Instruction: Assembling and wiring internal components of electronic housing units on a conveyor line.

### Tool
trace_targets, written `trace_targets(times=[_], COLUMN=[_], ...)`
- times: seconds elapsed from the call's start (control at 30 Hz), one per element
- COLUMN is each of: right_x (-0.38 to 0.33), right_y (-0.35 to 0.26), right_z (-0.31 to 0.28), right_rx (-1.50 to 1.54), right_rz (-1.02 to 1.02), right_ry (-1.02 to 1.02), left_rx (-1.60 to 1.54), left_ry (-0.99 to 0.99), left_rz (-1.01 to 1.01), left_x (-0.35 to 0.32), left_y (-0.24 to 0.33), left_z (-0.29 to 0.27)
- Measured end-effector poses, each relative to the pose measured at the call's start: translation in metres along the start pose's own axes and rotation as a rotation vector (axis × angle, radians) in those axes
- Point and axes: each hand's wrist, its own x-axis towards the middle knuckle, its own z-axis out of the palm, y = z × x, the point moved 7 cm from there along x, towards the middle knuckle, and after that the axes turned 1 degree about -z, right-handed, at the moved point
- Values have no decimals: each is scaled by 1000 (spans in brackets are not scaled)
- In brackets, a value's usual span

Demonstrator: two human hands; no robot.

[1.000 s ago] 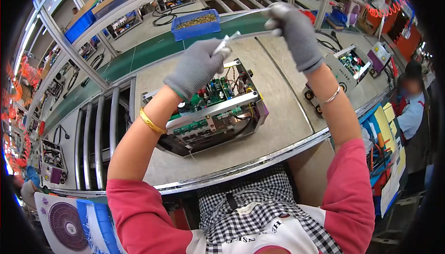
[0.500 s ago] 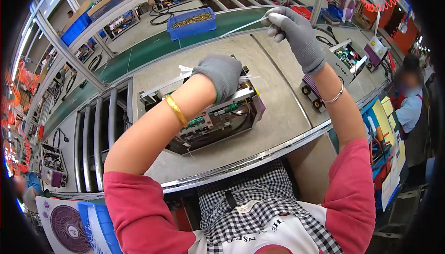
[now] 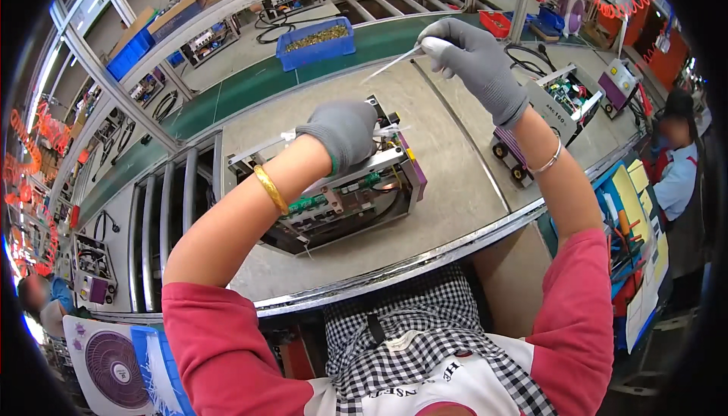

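Gloved left hand (image 3: pixel 345 134) resting down on top of the open electronics unit (image 3: pixel 334 188), grip curled shut over the upper frame near a white cable tie (image 3: pixel 390 129) poking out beside it, though can't tell whether the fingers actually pinch that tie or just press on the metal. Gloved right hand (image 3: pixel 474 59) raised up off to the right and further back, grip pinched closed on a second long white cable tie (image 3: pixel 390 63) that sticks out to the left from the fingertips, well clear of the unit. Unit itself sitting near the middle of the grey worktop (image 3: pixel 455 181), tilted a bit, green circuit boards and wiring showing through the open side. Gold bangle (image 3: pixel 271 188) on the left forearm, thin silver bracelet (image 3: pixel 547 163) on the right wrist, pink sleeves on both arms. Blue bin (image 3: pixel 316 43) full of small brassy parts back on the green conveyor belt (image 3: pixel 250 86). Another opened-up unit (image 3: pixel 565 97) off to the right on the worktop. Another person in a blue top (image 3: pixel 677 177) at the far right edge.
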Motion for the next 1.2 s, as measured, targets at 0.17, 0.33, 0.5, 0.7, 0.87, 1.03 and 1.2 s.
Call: trace_targets(times=[0.17,0.33,0.5,0.7,0.87,1.03,1.2], right_x=[-4,-4,2,15,29,27,27], right_y=[-5,-3,0,8,24,40,41], right_z=[1,-1,10,37,67,83,83], right_rx=[1,-31,-161,-162,-120,-76,-51], right_rz=[-27,-31,-25,52,206,318,272], right_ry=[-16,-15,-169,-400,-526,-645,-627], left_rx=[17,-541,-530,-223,-136,-221,-408], left_ry=[32,-90,37,327,306,317,202], left_rz=[70,-83,18,-14,-93,-18,-4], left_x=[5,-2,-4,-14,-17,-17,-9], left_y=[8,-20,-21,-10,-11,-11,-21], left_z=[-2,8,9,4,4,1,3])
